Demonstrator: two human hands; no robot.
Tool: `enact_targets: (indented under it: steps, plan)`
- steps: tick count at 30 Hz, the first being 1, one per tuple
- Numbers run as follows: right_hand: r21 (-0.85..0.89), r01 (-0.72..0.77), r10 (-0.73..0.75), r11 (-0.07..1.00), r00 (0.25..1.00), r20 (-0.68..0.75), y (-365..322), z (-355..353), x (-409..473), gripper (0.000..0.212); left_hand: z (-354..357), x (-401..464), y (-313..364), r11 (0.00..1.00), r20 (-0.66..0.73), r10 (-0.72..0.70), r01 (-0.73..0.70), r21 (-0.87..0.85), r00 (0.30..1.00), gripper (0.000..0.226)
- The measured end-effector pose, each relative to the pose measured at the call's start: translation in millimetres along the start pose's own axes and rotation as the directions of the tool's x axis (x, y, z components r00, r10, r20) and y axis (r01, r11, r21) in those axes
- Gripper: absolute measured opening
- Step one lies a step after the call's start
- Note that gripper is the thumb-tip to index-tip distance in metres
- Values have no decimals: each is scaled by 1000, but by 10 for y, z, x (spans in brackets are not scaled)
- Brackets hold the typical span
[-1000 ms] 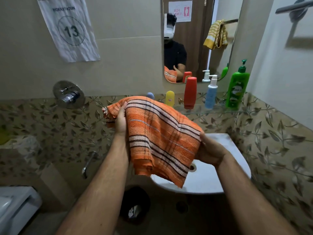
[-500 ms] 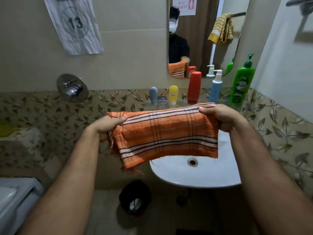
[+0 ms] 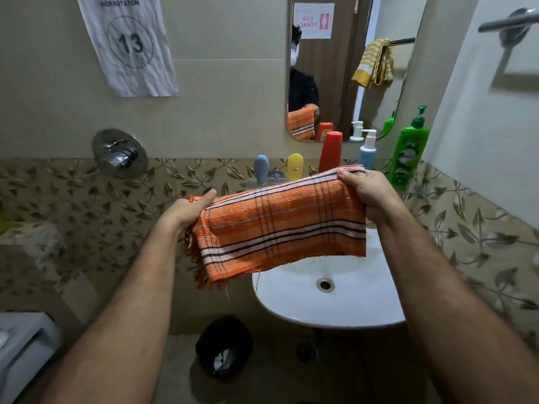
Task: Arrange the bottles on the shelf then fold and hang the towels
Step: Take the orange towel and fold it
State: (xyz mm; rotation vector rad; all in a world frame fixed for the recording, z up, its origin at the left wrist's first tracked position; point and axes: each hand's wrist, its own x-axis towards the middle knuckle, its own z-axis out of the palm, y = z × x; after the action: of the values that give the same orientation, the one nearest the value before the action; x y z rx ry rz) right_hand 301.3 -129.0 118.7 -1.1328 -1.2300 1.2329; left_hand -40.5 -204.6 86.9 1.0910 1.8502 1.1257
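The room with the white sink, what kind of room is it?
It looks like a bathroom. A white sink hangs on the wall under a mirror, soap and shampoo bottles stand on a shelf, and two hands hold an orange towel over it.

Left hand gripping, thumb extended; right hand gripping; arms outstretched
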Motion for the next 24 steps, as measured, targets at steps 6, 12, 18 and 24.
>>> enact_targets:
  steps: [6, 12, 18, 24]
  plan:
    - [76, -15, 23, 997, 995, -101, -48, -37, 79, 11, -90, 38, -79, 931, 449, 285, -133, -341, 847, 78]
    - [16, -42, 41, 999, 999, 18, -140, -182, 120, 16, -93, 197, 2, 986, 318, 157, -164, -5, 935, 95]
    - [-51, 57, -41, 997, 963, 267, -126, -486, 129, 26, -25, 147, 104, 919, -61, 374, -378, -111, 926, 57]
    - [-87, 285, -265, 955, 945, 192, -217, -560, 93, 33, 21, 66, 226, 761, -203, 537, -574, -303, 819, 50]
